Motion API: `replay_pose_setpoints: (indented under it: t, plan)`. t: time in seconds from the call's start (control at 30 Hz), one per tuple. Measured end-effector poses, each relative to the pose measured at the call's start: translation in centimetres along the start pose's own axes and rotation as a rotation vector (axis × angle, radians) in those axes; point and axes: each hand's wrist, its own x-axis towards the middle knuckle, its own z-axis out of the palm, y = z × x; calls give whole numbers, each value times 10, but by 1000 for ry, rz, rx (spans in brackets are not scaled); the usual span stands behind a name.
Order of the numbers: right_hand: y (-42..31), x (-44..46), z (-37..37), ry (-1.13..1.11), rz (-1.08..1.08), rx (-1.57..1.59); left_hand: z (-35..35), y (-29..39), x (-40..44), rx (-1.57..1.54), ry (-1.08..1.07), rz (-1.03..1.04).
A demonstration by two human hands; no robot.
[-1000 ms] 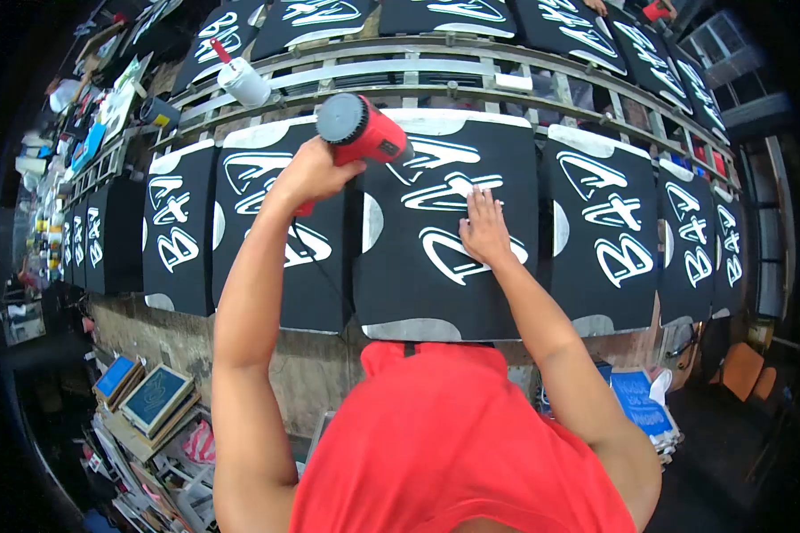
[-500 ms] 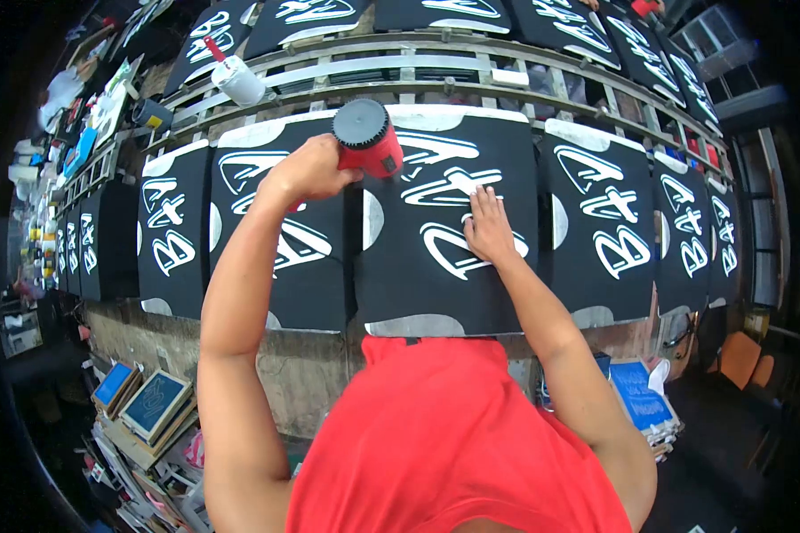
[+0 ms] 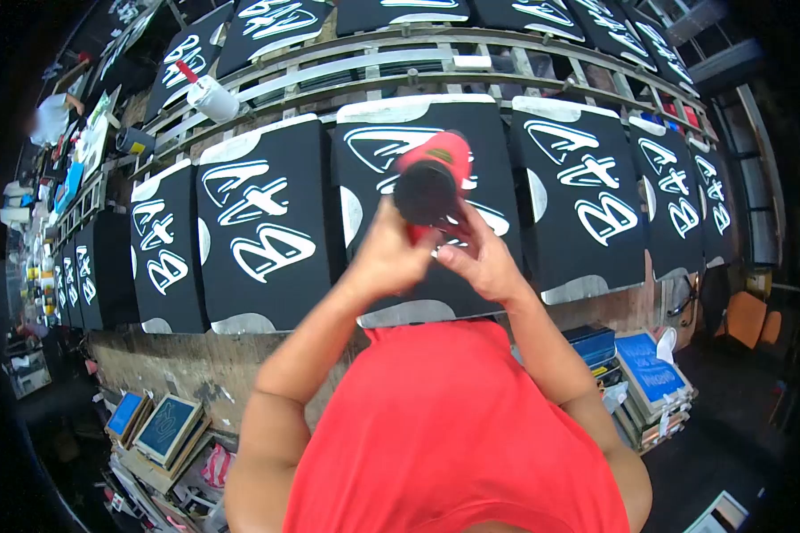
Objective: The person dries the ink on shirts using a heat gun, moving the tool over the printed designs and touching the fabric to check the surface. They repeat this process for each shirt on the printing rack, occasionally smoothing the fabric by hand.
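Observation:
A red heat gun (image 3: 440,160) with a round dark rear cap hangs over the middle black printed panel (image 3: 418,286), somewhat blurred. My left hand (image 3: 395,253) is closed round its handle. My right hand (image 3: 489,259) is next to it, fingers bent near the gun's lower side; whether they grip it is hidden by the blur and the gun. White outlined letters on the middle panel are partly covered by the gun and hands. More black panels with the same letters lie at left (image 3: 262,222) and right (image 3: 582,195).
A wooden slatted rail (image 3: 373,71) runs behind the panels, with a white container (image 3: 213,99) with a red handle on it. Framed screens stand low at left (image 3: 166,430) and right (image 3: 651,369). Another person's arm (image 3: 75,104) shows at far left.
My left hand has moved right and nearer my body with the heat gun. My right hand has lifted off the middle panel and come beside the gun. The view has shifted.

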Motion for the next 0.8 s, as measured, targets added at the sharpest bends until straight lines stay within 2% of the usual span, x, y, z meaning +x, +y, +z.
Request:
replay_pose_setpoints:
  t: [0.03, 0.1, 0.17, 0.2, 0.3, 0.37, 0.43, 0.5, 0.53, 0.6, 0.63, 0.7, 0.73, 0.77, 0.8]
  plan:
    - [-6, -2, 5, -46, -28, -35, 20, -8, -11, 38, 37, 76]
    - [-9, -13, 20, 250, -49, -185, 47, -2, -26, 26, 49, 221]
    - [-15, -25, 16, 350, 0, 14, 57, 4, -42, -21, 51, 287]
    - [-20, -29, 15, 354, 22, 109, 55, 3, -51, 126, 34, 314]
    - [-29, -37, 1, 368, 68, 291, 52, -18, -74, -167, -140, 281]
    - [-30, -34, -24, 496, 85, 174, 45, -73, -102, -46, -453, -52]
    - [-31, -33, -59, 512, 73, 137, 24, -115, -124, 318, -572, -123]
    - [-42, -31, -77, 603, 124, 15, 6, -166, -155, 389, -547, -303]
    - [-46, -28, -87, 654, 248, -43, 0, -180, -169, 385, -544, -308]
    - [-56, -31, -90, 636, 177, -16, -7, -198, -187, 305, -742, -456]
    - [-61, -33, -95, 612, 163, 19, -7, -192, -188, 299, -737, -462]
    - [-79, -37, -104, 528, 249, -71, -1, -180, -183, 292, -730, -336]
    - [-87, -39, -107, 498, 277, -133, 5, -185, -178, 268, -590, -262]
    - [-95, -40, -107, 466, 301, -196, 12, -190, -169, 251, -471, -296]
    - [-102, -41, -104, 440, 293, -297, 22, -206, -166, 248, -274, -133]
